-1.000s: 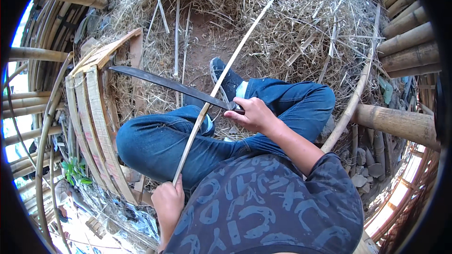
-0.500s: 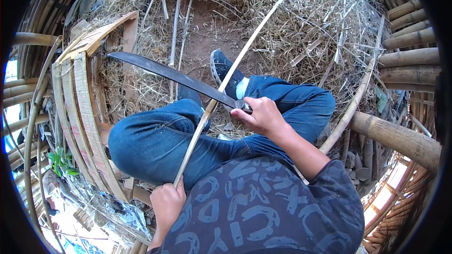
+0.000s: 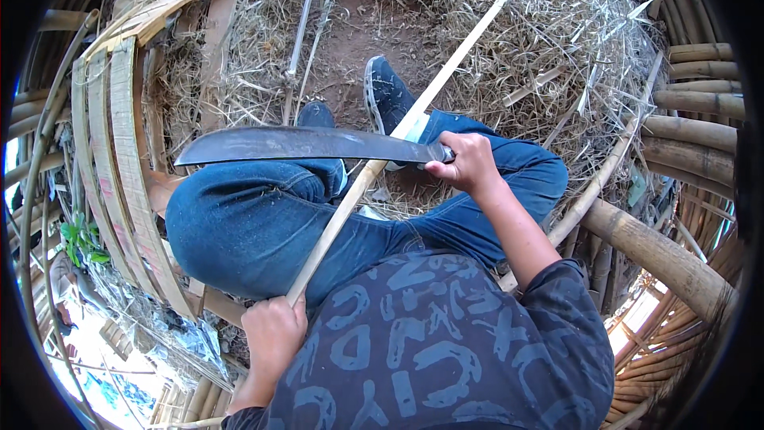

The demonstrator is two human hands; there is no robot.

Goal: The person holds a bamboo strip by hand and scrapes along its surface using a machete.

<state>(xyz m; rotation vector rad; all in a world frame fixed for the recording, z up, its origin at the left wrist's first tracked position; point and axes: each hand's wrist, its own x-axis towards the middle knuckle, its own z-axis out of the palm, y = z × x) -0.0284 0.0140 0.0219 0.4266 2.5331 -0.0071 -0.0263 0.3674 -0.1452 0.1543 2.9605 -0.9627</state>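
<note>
The right hand (image 3: 469, 163) reached out over the bent knees, its fingers curled tight around the handle of a long dark knife (image 3: 306, 145). The blade pointed to the left and lay flat across a thin bamboo strip (image 3: 374, 171). The left hand (image 3: 273, 333) sat low by the hip, its grip closed around the near end of the strip. The strip ran up and away over the blue jeans (image 3: 255, 223) to the dry straw (image 3: 541, 24) on the ground. Curved bamboo slats (image 3: 119, 159) lay on the left.
</note>
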